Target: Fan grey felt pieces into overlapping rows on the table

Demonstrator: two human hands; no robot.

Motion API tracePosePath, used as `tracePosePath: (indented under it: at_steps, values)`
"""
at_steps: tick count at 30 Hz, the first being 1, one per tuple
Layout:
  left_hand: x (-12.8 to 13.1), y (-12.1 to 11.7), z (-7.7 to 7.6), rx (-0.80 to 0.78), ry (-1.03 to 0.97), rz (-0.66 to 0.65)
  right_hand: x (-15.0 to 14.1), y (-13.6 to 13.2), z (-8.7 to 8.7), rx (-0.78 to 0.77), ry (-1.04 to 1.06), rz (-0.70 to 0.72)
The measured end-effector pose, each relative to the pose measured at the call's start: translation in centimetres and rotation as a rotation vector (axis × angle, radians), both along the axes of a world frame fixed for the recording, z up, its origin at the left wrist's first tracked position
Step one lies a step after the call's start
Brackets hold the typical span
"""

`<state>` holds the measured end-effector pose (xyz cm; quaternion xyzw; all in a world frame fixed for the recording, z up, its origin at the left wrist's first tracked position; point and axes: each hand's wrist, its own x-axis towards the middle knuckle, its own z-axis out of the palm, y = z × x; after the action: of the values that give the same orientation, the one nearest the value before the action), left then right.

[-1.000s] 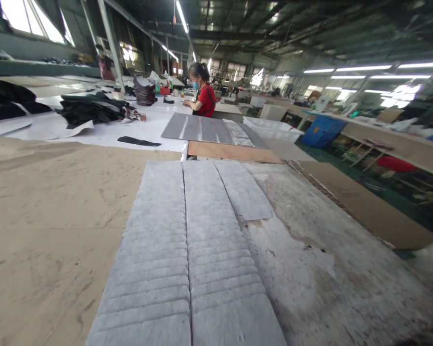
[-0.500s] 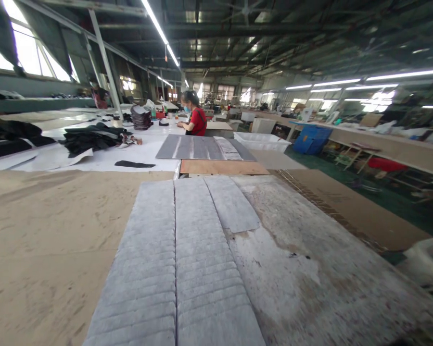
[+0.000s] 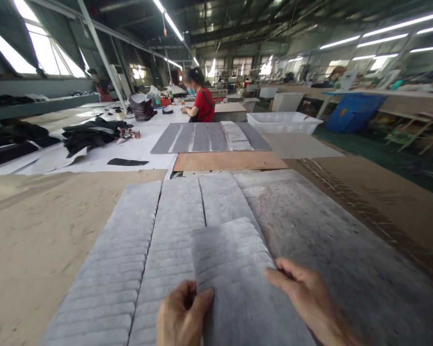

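My left hand (image 3: 182, 315) pinches the left edge of a stack of overlapping grey fabric pieces (image 3: 234, 269). On its right edge, my right hand (image 3: 305, 290) grips with the thumb on top; its other fingers are partly hidden. The stack is held over the right-hand row of grey pieces (image 3: 223, 197) and hides its near part. Left of it lie a middle row of overlapping grey strips (image 3: 180, 206) and a left row (image 3: 130, 226), side by side on the stained worktable (image 3: 332, 250).
Beyond the rows are an orange-brown board (image 3: 227, 161) and a grey board (image 3: 198, 137) with white strips. Brown paper (image 3: 39, 230) covers the left side. Dark fabric pieces (image 3: 90, 134) lie farther back. A person in red (image 3: 204, 105) works near a white bin (image 3: 283, 122).
Both hands have come into view with the stack of grey fabric pieces, over the right-hand row. The camera view has shifted somewhat.
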<state>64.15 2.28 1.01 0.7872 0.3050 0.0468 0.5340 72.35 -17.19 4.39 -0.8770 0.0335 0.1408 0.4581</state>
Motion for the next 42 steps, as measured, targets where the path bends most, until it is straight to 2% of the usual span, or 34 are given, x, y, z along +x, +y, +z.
tracePosePath:
  at_steps: [2, 4, 8, 11, 18, 25, 29, 36, 42]
  values:
    - [3.1, -1.0, -0.1, -0.042, 0.052, -0.031, 2.4, -0.8, -1.1, -0.014, -0.044, -0.028]
    - [5.1, -1.6, -0.1, -0.029, 0.103, -0.033, 4.2, -1.4, -2.1, -0.025, -0.084, -0.042]
    - [7.0, -2.1, 0.1, 0.030, 0.190, -0.029, 6.2, -2.2, -3.5, -0.081, -0.029, 0.016]
    - [7.8, -2.5, 0.7, 0.111, 0.242, -0.056, 6.8, -2.5, -4.0, -0.158, -0.001, 0.040]
    - [8.8, -3.1, 1.0, 0.256, 0.288, -0.064, 7.1, -2.2, -3.5, -0.183, -0.040, -0.011]
    - [9.4, -2.9, 0.9, 0.441, 0.361, -0.104, 7.7, -2.0, -4.5, -0.273, -0.088, 0.010]
    - [9.7, -2.8, 0.9, 0.515, 0.424, -0.129, 7.8, -1.7, -4.4, -0.332, -0.039, 0.038]
    - [10.1, -2.8, 0.9, 0.518, 0.508, -0.143, 7.8, -1.5, -4.0, -0.405, -0.001, 0.054]
    - [10.2, -2.9, 1.0, 0.527, 0.508, -0.144, 8.0, -1.7, -4.4, -0.352, -0.016, 0.033]
